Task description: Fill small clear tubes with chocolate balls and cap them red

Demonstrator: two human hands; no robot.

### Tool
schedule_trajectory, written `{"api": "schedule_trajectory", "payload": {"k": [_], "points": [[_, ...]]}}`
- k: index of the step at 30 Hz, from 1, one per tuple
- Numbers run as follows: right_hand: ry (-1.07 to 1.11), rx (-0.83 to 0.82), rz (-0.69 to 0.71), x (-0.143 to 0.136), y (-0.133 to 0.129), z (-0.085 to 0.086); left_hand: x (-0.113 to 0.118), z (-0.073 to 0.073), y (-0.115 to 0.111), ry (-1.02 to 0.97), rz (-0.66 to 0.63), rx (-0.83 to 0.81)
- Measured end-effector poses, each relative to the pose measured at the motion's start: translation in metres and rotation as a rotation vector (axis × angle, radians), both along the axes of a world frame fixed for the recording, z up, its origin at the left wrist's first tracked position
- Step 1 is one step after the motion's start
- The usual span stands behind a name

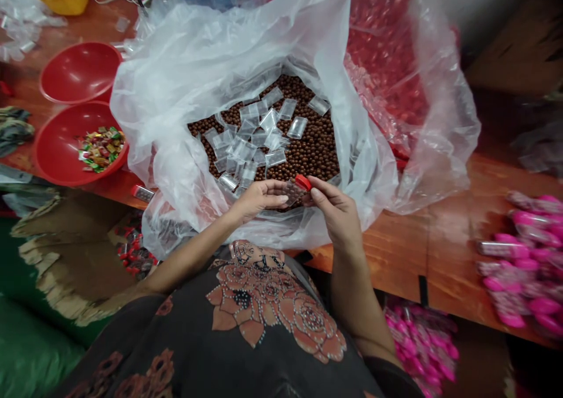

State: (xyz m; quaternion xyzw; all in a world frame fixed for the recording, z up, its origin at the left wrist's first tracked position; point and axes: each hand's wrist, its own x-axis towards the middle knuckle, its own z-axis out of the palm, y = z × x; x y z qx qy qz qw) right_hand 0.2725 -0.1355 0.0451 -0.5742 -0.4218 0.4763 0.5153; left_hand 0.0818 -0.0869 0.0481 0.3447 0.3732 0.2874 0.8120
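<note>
My left hand (259, 201) is closed around a small transparent plastic container (294, 194), tilted, with brown contents showing through its wall. At its upper right end sits a red cap (302, 182), pinched between the thumb and fingers of my right hand (338, 211). Whether the cap is fully seated I cannot tell. Both hands are over the near edge of a large translucent plastic bag (162, 64), folded open. Inside it lies a mass of small round brown balls (314, 149), with several transparent containers (248, 114) without caps scattered on top.
Two red bowls (48, 152) stand at left, the nearer one with wrapped candies (101, 149). A capped container (143, 193) lies by the bag, above a cardboard box (79, 257). At right are pink-capped containers (523, 263) on the orange table (396, 240) and a bag of red pieces (382, 40).
</note>
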Motion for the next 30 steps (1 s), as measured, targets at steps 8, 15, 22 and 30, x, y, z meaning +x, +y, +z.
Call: {"api": "schedule_trajectory", "payload": {"k": [8, 15, 22, 30], "points": [[-0.311, 0.202, -0.08, -0.006, -0.006, 0.004, -0.003, 0.003, -0.009, 0.071, 0.039, -0.045], [-0.253, 0.298, 0.073, -0.014, 0.005, 0.0, -0.002, 0.006, -0.013, 0.034, -0.023, -0.044], [-0.343, 0.363, 0.067, -0.014, -0.001, -0.006, -0.001, 0.005, -0.016, -0.001, -0.009, -0.086], [-0.506, 0.516, 0.019, -0.006, -0.011, -0.015, -0.003, 0.006, -0.017, 0.021, 0.007, -0.051]]}}
